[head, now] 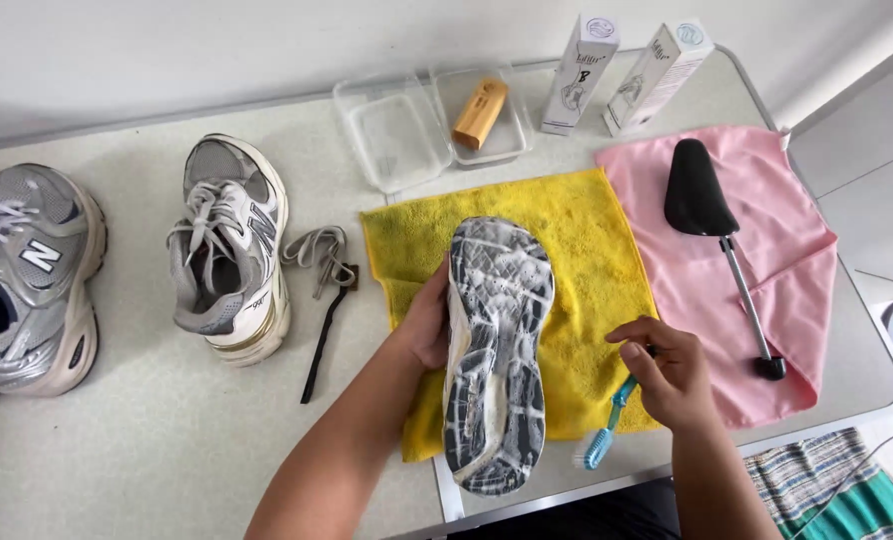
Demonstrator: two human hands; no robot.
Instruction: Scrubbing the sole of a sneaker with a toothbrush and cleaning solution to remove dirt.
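The pale bench carries everything, and the work on it looks to be about in the middle. Two grey sneakers stand at the left: one sneaker at the far edge with its laces in, and a second sneaker nearer the centre, upright and apart from the cloths. Neither shows any foam, so I judge that they are not yet scrubbed, though their soles are hidden.

In the centre lies a yellow towel, and beside it, touching at the edge, a pink cloth with a black shoe tree on top. On the yellow towel lies a third shoe, turned sole up. Its sole is covered with white foam almost from toe to heel, so the soaping seems mostly done; wiping and drying are, as I judge, still left.

The left hand grips the side of this shoe, fingers closed around its edge. The right hand holds a blue brush, fingers closed on the handle, the bristle end pointing down near the heel, just beside the sole.

Behind, an open clear box holds a tan block, and two white cartons stand near. A loose lace lies beside the second sneaker.
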